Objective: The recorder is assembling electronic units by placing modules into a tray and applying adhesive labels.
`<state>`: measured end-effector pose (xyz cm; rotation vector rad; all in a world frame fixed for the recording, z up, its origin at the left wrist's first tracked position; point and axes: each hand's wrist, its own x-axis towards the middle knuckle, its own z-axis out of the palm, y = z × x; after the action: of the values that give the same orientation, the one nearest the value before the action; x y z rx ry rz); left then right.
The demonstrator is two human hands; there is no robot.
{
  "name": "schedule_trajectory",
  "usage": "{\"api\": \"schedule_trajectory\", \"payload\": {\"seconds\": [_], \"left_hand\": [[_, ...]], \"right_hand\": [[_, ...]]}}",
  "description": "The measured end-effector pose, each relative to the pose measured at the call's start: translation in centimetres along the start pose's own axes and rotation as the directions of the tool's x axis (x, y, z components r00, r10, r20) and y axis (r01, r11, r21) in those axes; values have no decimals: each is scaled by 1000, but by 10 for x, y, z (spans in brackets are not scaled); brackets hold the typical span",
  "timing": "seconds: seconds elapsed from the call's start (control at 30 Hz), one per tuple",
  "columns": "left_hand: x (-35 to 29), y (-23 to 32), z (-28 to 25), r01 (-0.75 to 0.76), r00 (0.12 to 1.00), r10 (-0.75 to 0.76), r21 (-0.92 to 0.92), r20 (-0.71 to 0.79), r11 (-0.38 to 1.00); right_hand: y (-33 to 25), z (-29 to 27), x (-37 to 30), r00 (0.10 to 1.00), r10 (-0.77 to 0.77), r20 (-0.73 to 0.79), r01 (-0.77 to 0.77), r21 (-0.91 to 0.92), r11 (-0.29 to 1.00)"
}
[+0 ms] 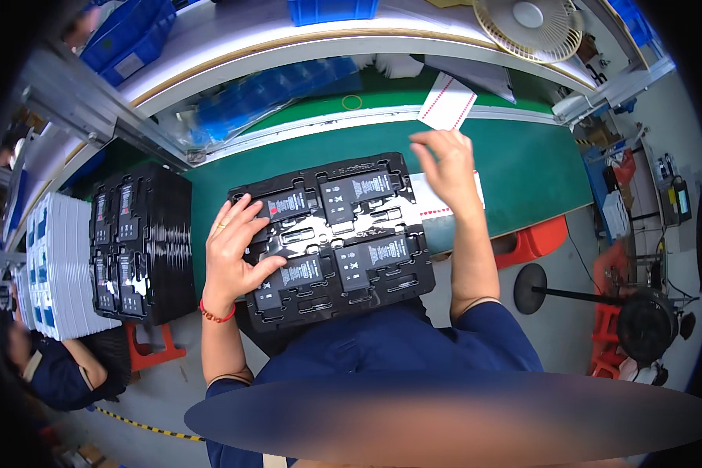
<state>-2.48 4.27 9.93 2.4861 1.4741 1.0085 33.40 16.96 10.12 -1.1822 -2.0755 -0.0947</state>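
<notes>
A black plastic tray point(320, 308) lies in front of me at the table's near edge, with several flat black phone batteries point(366, 187) in its recesses. My left hand point(236, 248) rests on the tray's left side, fingers spread over a battery point(288, 204) and the rim. To the right of the tray my right hand point(447, 168) is raised, thumb and forefinger close together in a pinch; anything between them is too small to make out. Below it lies a white sheet with red marks point(469, 189), partly covered by hand and forearm. Another white sheet with red-marked rows point(448, 100) lies beyond.
At left stand a tall stack of black trays point(168, 234) and a stack of white trays point(74, 257). Blue bins point(136, 47) and a fan point(529, 27) occupy the shelf above the green table point(522, 168). Red stools point(534, 242) stand below. A co-worker point(62, 366) is at lower left.
</notes>
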Motion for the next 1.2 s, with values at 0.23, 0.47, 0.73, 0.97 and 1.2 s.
{"api": "schedule_trajectory", "payload": {"seconds": [0.23, 0.47, 0.73, 0.97, 1.2], "left_hand": [[33, 22, -6, -40, 999, 39, -22, -21, 999], [84, 50, 8, -184, 938, 203, -93, 282, 978], [92, 61, 34, -186, 886, 162, 14, 435, 982], [91, 54, 42, -175, 919, 163, 1, 360, 985], [86, 38, 54, -237, 971, 237, -4, 29, 972]], "right_hand": [[81, -6, -76, 904, 284, 319, -253, -134, 958], [86, -8, -68, 883, 264, 387, -235, -123, 964], [97, 3, -61, 857, 171, 487, -203, 14, 979], [109, -14, -72, 668, 315, 674, -653, 328, 683], [40, -33, -6, 828, 214, 518, -557, 722, 410]]}}
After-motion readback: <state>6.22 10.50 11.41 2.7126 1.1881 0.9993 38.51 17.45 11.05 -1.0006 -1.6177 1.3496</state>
